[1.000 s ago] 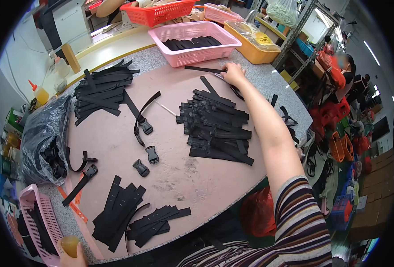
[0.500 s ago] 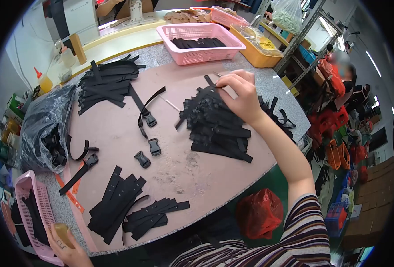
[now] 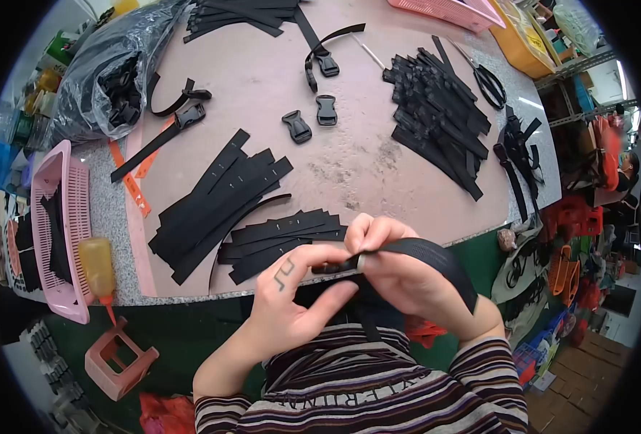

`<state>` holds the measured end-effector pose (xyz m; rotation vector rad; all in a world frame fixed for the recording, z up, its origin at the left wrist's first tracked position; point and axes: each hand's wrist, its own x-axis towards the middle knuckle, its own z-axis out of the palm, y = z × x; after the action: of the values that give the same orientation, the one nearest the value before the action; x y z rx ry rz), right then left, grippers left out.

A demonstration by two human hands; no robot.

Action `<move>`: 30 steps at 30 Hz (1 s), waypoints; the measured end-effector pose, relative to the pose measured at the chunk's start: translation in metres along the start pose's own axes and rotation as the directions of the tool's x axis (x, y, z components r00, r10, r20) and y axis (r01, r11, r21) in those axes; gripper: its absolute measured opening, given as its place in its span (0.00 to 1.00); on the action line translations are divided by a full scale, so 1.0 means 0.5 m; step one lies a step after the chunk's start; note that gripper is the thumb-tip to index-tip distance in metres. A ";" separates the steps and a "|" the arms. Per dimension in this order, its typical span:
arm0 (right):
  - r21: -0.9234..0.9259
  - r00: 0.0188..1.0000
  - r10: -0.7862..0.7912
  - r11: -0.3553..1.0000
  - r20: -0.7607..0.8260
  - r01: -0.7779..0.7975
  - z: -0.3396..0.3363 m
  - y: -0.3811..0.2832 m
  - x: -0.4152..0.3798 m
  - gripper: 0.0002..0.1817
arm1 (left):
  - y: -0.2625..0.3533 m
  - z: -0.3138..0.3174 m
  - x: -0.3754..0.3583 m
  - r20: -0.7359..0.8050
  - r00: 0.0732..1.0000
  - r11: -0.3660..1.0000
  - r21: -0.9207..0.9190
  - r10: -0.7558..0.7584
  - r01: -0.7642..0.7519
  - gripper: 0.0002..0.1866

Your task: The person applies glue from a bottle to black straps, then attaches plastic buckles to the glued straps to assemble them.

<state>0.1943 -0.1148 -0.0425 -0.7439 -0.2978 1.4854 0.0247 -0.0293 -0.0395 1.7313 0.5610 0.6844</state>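
Note:
Both hands meet in front of my body at the table's near edge. My right hand [image 3: 414, 278] is closed on a black webbing strap [image 3: 439, 262], which arches over its fingers and hangs toward the wrist. My left hand [image 3: 295, 293] touches my right fingertips, its index finger along the strap's dark end; the thumb is a little apart, and the exact grip is partly hidden. Just beyond lie short black strap pieces [image 3: 284, 235] and a larger stack of strap pieces [image 3: 219, 202]. Black side-release buckles [image 3: 326, 110] sit mid-table.
A pile of black straps [image 3: 439, 108] lies at right, with black-handled scissors [image 3: 490, 85] beside it. At left are a pink basket [image 3: 82, 195], a yellowish glue bottle [image 3: 96, 264] tip down, and a plastic bag [image 3: 110, 65] of black parts. A stool [image 3: 118, 362] stands below.
My right hand has come from the strap pile to my body with a strap. My left hand has let go of the glue bottle and joined it. The view has tilted downward.

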 end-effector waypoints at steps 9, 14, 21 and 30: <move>-0.504 0.999 -0.028 0.863 -0.020 0.014 -0.101 -0.102 -0.064 0.41 | 0.035 -0.117 0.017 0.559 0.820 0.983 -0.050 -0.120 0.178 0.09; -0.870 0.913 0.314 0.487 0.259 0.079 -0.039 -0.114 -0.066 0.36 | 0.025 -0.047 0.030 0.592 0.802 0.997 0.058 -0.078 0.054 0.10; -0.680 0.966 0.249 0.696 -0.071 -0.229 -0.065 -0.030 -0.081 0.15 | -0.019 -0.063 0.048 -0.105 0.994 0.852 0.519 -0.022 0.074 0.08; -0.474 0.947 0.308 0.822 -0.095 -0.315 -0.074 -0.034 -0.078 0.10 | -0.080 -0.101 0.092 -0.119 0.972 0.555 0.832 0.203 -0.013 0.07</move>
<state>0.2262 -0.1606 -0.0496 -1.2544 -0.5739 1.7363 0.0215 0.0469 -0.0608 2.6289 1.0491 0.7427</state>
